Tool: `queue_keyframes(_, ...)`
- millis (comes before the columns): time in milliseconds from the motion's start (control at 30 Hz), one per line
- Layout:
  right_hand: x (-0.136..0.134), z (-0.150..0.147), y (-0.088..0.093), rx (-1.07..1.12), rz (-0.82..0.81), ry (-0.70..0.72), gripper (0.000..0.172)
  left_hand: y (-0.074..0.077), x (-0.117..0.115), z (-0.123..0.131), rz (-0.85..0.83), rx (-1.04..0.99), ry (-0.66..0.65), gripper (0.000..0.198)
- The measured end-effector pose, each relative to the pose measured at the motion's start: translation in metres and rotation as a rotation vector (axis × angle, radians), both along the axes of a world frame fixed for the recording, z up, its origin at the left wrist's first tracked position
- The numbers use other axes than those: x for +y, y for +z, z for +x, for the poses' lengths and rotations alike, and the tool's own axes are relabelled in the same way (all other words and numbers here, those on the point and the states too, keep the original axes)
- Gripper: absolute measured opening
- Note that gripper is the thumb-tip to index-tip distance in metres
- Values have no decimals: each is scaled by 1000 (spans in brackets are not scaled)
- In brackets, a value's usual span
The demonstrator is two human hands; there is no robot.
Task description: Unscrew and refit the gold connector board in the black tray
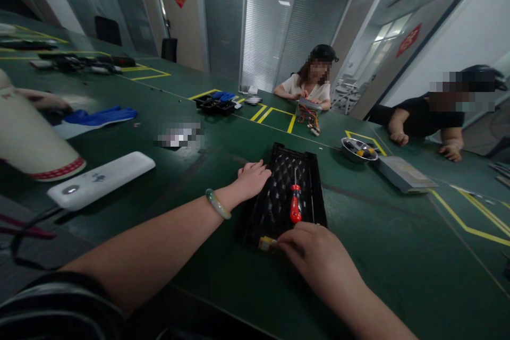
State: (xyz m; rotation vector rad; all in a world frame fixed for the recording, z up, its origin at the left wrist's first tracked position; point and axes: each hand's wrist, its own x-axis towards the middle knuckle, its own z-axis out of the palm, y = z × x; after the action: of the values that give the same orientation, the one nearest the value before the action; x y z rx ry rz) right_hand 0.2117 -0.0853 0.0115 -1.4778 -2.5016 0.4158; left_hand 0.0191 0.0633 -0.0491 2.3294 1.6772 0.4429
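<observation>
A black plastic tray (285,194) with a quilted diamond surface lies on the green work mat (223,154). Inside it rests a red-handled screwdriver (295,203), its shaft pointing away from me. My left hand (252,179) lies on the tray's near-left rim, holding nothing. Between the fingers of my right hand (314,252) is a small yellow part (268,243), pinched at the tray's lower corner. Its exact kind is hard to tell.
A steel bowl of small parts (358,150) and a grey folder (404,175) lie to the right. A white oblong device (99,180) and a white cylinder with red trim (32,133) lie left. Two co-workers (306,87) sit across the table.
</observation>
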Motion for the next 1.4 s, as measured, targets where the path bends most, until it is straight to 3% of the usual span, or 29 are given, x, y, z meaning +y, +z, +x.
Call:
queue_keyframes(533,2,-1,2,-69,28,89,13,-2,-1,1,45,26,-31,35)
queue_keyframes(967,7,-5,4,-86,48,148,25,2,-4,0,45,35,-25,36)
queue_keyframes(1300,5,1,3,97,-37,123,22,0,-1,0,26,36,-31,38)
queue_keyframes(1400,10,9,4,189,-12,55,23,1,0,0,17,33,-25,41)
